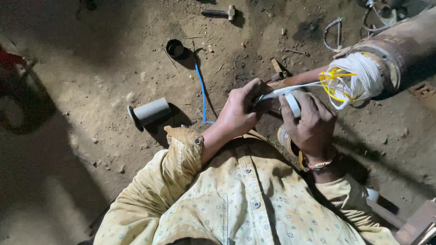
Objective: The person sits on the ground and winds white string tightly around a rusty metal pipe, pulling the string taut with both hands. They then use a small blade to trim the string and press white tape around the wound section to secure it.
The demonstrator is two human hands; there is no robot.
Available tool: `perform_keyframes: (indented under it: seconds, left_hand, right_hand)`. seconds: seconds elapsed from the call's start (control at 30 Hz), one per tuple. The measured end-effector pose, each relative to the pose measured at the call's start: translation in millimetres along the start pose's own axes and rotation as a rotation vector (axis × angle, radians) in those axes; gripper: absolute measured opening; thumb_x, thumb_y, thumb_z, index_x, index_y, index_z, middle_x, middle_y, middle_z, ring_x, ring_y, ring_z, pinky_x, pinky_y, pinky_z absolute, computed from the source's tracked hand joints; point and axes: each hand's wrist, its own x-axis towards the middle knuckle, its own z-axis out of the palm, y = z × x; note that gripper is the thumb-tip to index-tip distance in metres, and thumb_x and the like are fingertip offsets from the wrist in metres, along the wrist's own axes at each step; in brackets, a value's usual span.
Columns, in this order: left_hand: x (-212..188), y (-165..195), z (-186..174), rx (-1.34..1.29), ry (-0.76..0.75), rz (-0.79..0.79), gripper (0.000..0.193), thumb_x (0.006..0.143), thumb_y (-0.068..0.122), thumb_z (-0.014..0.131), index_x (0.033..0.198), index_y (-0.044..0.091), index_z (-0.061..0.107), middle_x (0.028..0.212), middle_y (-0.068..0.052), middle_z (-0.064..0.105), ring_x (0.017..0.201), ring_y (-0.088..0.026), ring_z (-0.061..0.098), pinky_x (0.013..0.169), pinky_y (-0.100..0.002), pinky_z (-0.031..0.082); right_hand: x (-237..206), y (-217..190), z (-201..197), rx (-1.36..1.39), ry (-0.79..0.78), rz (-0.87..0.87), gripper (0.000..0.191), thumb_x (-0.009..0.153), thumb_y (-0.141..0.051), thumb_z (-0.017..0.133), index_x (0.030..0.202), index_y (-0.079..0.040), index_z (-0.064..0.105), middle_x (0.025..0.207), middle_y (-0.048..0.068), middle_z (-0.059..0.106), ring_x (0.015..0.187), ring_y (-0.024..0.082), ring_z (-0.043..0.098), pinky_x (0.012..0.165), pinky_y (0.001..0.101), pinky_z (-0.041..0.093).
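My left hand (239,111) pinches a flat white tape (295,89) that runs taut to the right. That tape ends in a thick white wrapping (365,74) with yellow wires (335,80) at the end of a rusty metal cylinder (410,40). My right hand (311,126) holds the white tape roll (292,104) just below the strip, fingers curled round it. A beaded band sits on that wrist. Both hands are close together, in front of my chest in a pale yellow printed shirt.
Dirt floor all around. A grey plastic pipe piece (149,113) lies to the left, a blue wire (202,91) and a black ring (174,48) beyond it. A hammer (219,12) lies at the top. Metal hooks (334,31) and scrap sit near the cylinder.
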Motion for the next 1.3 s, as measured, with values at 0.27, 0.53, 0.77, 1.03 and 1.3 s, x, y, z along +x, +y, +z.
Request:
perform_keyframes:
  seconds: [0.27,0.53,0.77,1.03,1.3]
  left_hand:
    - [-2,-15,2,0.106,0.009,0.061,0.024,0.092,0.002,0.074,0.111,0.0,0.06,0.095,-0.015,0.071,0.086,-0.016,0.065,0.079,-0.033,0.057]
    - [-2,-20,-1,0.518,0.052,0.37,0.045,0.092,0.01,0.075,0.133,0.008,0.054,0.1,-0.017,0.067,0.089,-0.04,0.069,0.075,-0.046,0.056]
    - [2,5,-1,0.61,0.043,0.342,0.042,0.09,0.01,0.072,0.131,0.01,0.062,0.105,-0.016,0.068,0.087,-0.039,0.069,0.072,-0.045,0.057]
    - [3,-9,-7,0.045,-0.055,0.032,0.045,0.088,0.003,0.067,0.132,0.004,0.066,0.106,-0.011,0.078,0.097,-0.011,0.065,0.085,-0.032,0.057]
    - [8,-12,-3,0.03,-0.079,0.047,0.036,0.098,0.006,0.068,0.134,0.0,0.064,0.129,-0.01,0.068,0.113,-0.007,0.06,0.095,-0.029,0.053]
  right_hand:
    - [51,-27,-31,-0.242,-0.128,-0.051,0.032,0.097,-0.031,0.082,0.079,-0.009,0.068,0.07,0.013,0.066,0.063,0.035,0.065,0.056,0.0445,0.048]
    - [138,5,3,-0.231,-0.705,0.014,0.045,0.087,-0.052,0.075,0.071,-0.01,0.078,0.062,0.017,0.068,0.054,0.031,0.067,0.057,0.043,0.052]
    - [146,-3,22,-0.424,-0.695,-0.137,0.058,0.094,-0.06,0.071,0.073,-0.006,0.077,0.065,0.018,0.067,0.062,0.035,0.068,0.062,0.045,0.051]
    - [19,-25,-7,0.16,0.072,0.042,0.019,0.099,-0.011,0.073,0.097,0.001,0.059,0.083,0.014,0.061,0.071,0.029,0.061,0.067,0.0386,0.05]
    - [-12,-4,-1,0.086,-0.152,0.164,0.026,0.093,-0.021,0.084,0.096,-0.005,0.063,0.08,0.01,0.065,0.072,0.029,0.066,0.066,0.0408,0.05]
